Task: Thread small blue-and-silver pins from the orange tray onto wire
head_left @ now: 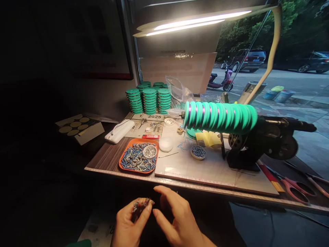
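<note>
A small dark piece (139, 208), flecked with shiny specks, is held in the left hand (129, 220). It slants, partly hidden.

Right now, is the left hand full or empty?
Full: the left hand has a dark piece with shiny bits between thumb and fingers; I cannot tell what.

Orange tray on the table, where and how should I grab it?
Likely pinch the orange tray by its raised front and left rims, coming from the near edge of the table: those sides look free, while the board crowds its right.
</note>
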The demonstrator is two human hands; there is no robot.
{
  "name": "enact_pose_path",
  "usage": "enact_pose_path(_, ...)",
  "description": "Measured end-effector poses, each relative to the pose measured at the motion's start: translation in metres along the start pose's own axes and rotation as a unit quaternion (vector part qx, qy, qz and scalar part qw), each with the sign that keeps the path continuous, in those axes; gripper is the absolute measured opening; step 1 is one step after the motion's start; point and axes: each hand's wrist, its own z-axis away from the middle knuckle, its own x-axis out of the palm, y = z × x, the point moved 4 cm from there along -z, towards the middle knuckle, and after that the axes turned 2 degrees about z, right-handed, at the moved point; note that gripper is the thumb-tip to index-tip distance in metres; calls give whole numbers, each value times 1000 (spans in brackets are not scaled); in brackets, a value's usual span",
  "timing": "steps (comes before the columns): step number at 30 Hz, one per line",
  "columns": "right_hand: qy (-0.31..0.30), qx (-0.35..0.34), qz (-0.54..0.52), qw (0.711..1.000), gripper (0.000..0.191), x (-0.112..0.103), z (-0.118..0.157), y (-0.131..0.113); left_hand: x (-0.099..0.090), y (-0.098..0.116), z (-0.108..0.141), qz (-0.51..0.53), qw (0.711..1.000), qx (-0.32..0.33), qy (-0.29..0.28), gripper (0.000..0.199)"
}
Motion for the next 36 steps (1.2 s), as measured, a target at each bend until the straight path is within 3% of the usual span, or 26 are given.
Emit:
enact_pose_path(2, 4, -45, 37, 998, 23, 1, 0, -4, 1, 6, 2, -4, 1000, 13, 13, 21)
enact_pose_path(7, -37, -93, 61, 993, 36, 7, 3, -6, -3, 23, 6, -107, 992, 58, -21, 26)
enact_pose_path(9, -28, -93, 40, 994, 36, 4, 3, -7, -19, 34, -5, -171, 980, 97, 42, 25)
enact_pose_path(11, -22, -72, 14, 997, 33, 0, 1, -6, -42, 51, -27, -272, 941, 143, 141, 24)
enact_pose_path(13, -30, -51, -10, 998, 27, -2, 0, -5, -60, 66, -59, -417, 875, 155, 190, 22)
enact_pose_path(16, -42, -34, -22, 998, 24, 0, -1, -3, -74, 82, -106, -474, 855, 147, 149, 15)
enact_pose_path(18, -45, -20, -20, 999, 24, 1, -1, -1, -74, 88, -122, -489, 856, 126, 112, 17)
enact_pose_path(21, -47, -2, -33, 998, 23, 2, -1, 2, -65, 96, -120, -493, 856, 118, 101, 45)
enact_pose_path(23, -48, 7, -47, 998, 23, 1, -1, 2, -56, 103, -111, -497, 850, 133, 109, 53)
enact_pose_path(28, -51, 22, -52, 997, 24, 0, 0, 3, -39, 111, -107, -538, 824, 161, 77, 38)
enact_pose_path(36, -56, 29, -61, 996, 24, 3, 2, 4, -58, 108, -131, -548, 811, 169, 116, 34)
